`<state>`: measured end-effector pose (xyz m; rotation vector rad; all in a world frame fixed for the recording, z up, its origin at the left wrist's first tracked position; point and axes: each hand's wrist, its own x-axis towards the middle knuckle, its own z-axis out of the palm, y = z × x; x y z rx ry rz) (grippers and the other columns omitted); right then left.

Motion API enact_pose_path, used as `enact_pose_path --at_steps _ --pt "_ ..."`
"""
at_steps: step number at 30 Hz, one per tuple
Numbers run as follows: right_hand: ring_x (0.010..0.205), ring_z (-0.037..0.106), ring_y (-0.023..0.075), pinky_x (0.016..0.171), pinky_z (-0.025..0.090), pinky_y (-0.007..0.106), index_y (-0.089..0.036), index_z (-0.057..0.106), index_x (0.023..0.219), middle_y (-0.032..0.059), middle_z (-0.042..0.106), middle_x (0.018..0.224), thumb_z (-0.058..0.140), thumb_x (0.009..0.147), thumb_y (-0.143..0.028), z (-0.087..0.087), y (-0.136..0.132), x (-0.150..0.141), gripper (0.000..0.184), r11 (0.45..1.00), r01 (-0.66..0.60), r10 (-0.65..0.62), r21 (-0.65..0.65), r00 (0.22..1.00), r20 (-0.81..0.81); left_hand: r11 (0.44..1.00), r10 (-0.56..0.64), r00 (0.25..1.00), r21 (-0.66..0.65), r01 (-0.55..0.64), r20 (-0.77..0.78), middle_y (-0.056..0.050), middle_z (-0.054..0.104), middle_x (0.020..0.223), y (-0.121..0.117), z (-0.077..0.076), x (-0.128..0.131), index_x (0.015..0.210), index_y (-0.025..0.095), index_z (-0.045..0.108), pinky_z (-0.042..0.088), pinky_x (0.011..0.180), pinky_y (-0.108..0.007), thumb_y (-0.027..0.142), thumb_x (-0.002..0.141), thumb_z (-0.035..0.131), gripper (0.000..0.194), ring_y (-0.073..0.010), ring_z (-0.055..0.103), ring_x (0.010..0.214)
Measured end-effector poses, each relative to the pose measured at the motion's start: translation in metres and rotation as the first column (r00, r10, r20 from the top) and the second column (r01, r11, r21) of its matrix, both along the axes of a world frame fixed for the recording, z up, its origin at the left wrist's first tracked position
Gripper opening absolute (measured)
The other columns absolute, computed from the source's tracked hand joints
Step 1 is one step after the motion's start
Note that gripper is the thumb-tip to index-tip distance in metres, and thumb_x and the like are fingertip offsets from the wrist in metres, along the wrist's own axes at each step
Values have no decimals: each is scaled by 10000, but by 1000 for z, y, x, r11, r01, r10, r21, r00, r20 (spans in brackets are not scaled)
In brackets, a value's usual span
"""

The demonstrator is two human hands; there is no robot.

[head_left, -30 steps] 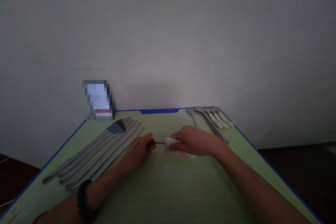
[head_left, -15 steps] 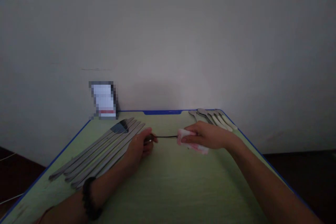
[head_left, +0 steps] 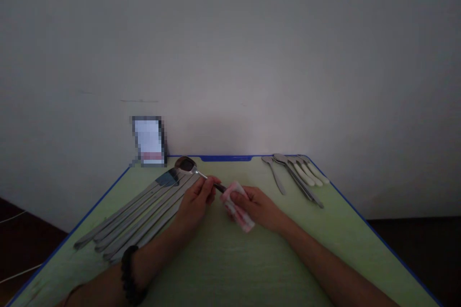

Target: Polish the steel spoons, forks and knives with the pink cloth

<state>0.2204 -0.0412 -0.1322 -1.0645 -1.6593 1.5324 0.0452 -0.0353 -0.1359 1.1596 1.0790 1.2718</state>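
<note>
Spoon (head_left: 186, 165) with a glossy rounded bowl points far-left over the green surface (head_left: 230, 259), its slim handle slanting near-right into soft pink-and-white cloth (head_left: 238, 207). Left hand (head_left: 197, 199) has a narrow grip on the handle; right hand (head_left: 255, 204) clasps the cloth.

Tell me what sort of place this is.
Probably a room in a home: a green table stands against a plain wall, with spoons laid out on it and what looks like a phone propped up.
</note>
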Motion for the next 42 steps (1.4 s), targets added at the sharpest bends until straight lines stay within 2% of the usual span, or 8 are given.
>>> enact_pose_path --at_steps 4,7,11,14,21,25,33,42 --pt "555 554 128 526 428 242 -149 597 787 31 631 679 540 746 -625 1 6 3 481 965 209 -244 -159 937 -251 996 82 991 18 -85 109 38 492 667 3 -2 -1 773 177 532 389 541 -215 546 792 524 369 -99 457 576" --pt "688 596 138 641 469 255 -186 614 891 34 655 810 539 744 -632 2 12 3 475 887 345 -458 -305 736 -498 998 -46 993 38 43 104 30 526 668 -1 0 2 719 189 461 411 532 -223 552 805 494 374 -110 506 576" --pt "739 584 130 712 478 255 -261 604 962 -10 646 869 541 763 -605 0 18 -1 403 851 370 -525 -373 563 -638 956 -294 940 -50 290 -176 63 473 501 -13 4 6 710 209 417 300 400 -214 518 885 344 363 -99 413 379" --pt "760 574 145 720 482 270 -252 597 948 -2 640 877 522 786 -588 -2 18 -4 380 829 415 -555 -375 531 -641 955 -275 866 -11 297 -417 66 399 492 -18 6 6 688 200 465 291 431 -217 467 891 351 355 -102 378 418" --pt "858 580 167 736 475 291 -253 566 998 13 638 956 463 795 -628 -3 15 -4 438 872 408 -484 -269 641 -596 937 -341 864 -62 343 -370 78 344 498 -19 5 3 755 196 495 254 430 -211 414 867 351 285 -103 317 430" --pt "900 573 188 718 465 292 -238 551 1015 40 629 1000 458 755 -682 -3 13 -4 523 898 375 -437 -228 709 -554 922 -345 806 -12 388 -480 74 382 479 -24 8 4 870 172 557 282 457 -213 376 887 336 301 -110 361 438" --pt "528 423 103 500 340 234 -176 533 719 -23 510 605 526 721 -661 -5 4 -2 486 919 393 -388 -41 878 -281 915 -267 681 42 400 -682 39 509 464 -25 7 6 932 165 609 363 534 -235 349 913 324 340 -140 491 448" --pt "513 455 91 497 331 225 -152 623 763 -22 579 603 696 670 -413 -3 4 2 286 928 365 -369 -75 876 -311 883 -228 546 65 465 -806 17 513 543 -25 9 3 893 160 597 311 503 -233 316 908 311 326 -134 457 453"
